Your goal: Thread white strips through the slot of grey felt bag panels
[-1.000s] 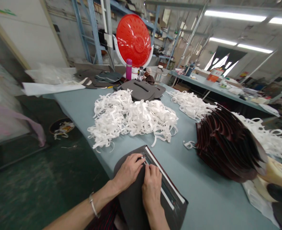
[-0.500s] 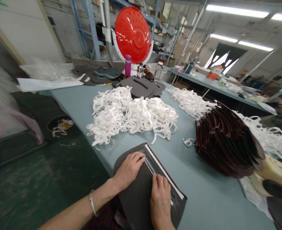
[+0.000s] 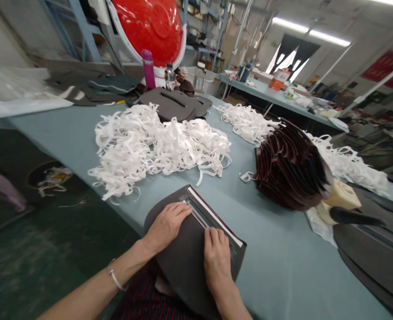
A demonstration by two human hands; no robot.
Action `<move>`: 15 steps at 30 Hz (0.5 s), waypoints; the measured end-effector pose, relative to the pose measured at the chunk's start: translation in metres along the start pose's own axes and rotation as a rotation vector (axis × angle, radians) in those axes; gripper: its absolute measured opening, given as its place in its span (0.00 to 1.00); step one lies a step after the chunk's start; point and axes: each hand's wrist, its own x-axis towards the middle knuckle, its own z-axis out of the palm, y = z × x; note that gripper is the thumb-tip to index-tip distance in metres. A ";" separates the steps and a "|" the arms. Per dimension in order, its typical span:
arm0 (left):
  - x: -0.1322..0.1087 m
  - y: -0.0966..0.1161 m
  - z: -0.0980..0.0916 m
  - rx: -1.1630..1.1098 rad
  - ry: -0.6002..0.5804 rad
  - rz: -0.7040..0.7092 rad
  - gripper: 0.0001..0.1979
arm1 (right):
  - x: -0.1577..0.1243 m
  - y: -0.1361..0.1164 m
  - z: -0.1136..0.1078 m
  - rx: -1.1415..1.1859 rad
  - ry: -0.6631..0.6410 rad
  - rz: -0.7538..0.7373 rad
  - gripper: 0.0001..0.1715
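A dark grey cut piece point(image 3: 186, 262) with a long slot and a white strip point(image 3: 214, 216) along it lies at the near edge of the blue-grey table point(image 3: 276, 262). My left hand point(image 3: 166, 224) rests on the piece's left part, fingers stretched flat, fingertips at the slot's far end. My right hand point(image 3: 216, 258) lies flat on the piece closer to me, fingers extended, fingertips pressing at the slot's edge. Neither hand holds anything.
A large heap of white strips point(image 3: 156, 144) lies beyond the piece, a smaller heap point(image 3: 245, 121) further right. A fanned stack of dark brown pieces point(image 3: 290, 166) sits at right, grey pieces point(image 3: 174, 104) at the back, more dark pieces point(image 3: 376, 258) at the near right. Pink bottle point(image 3: 147, 69), red fan point(image 3: 150, 24) behind.
My right hand slid along the slot toward me, then held near the piece's near end. My left hand stayed at the slot's far end. The view shifted right and lower.
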 end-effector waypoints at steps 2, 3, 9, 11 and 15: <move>0.000 0.000 0.001 -0.002 -0.008 0.009 0.18 | -0.029 0.017 -0.011 0.012 0.014 -0.024 0.21; -0.001 0.000 0.001 -0.001 -0.011 0.014 0.18 | -0.040 0.023 -0.016 0.024 0.014 -0.034 0.21; -0.001 -0.006 0.003 0.014 -0.016 0.025 0.18 | -0.064 0.037 -0.025 0.165 -0.022 0.050 0.15; 0.001 -0.003 0.003 0.024 -0.007 0.020 0.18 | -0.063 0.037 -0.021 0.201 0.029 0.107 0.12; -0.002 0.034 0.007 0.064 -0.030 0.038 0.17 | -0.062 0.036 -0.015 0.236 0.086 0.072 0.15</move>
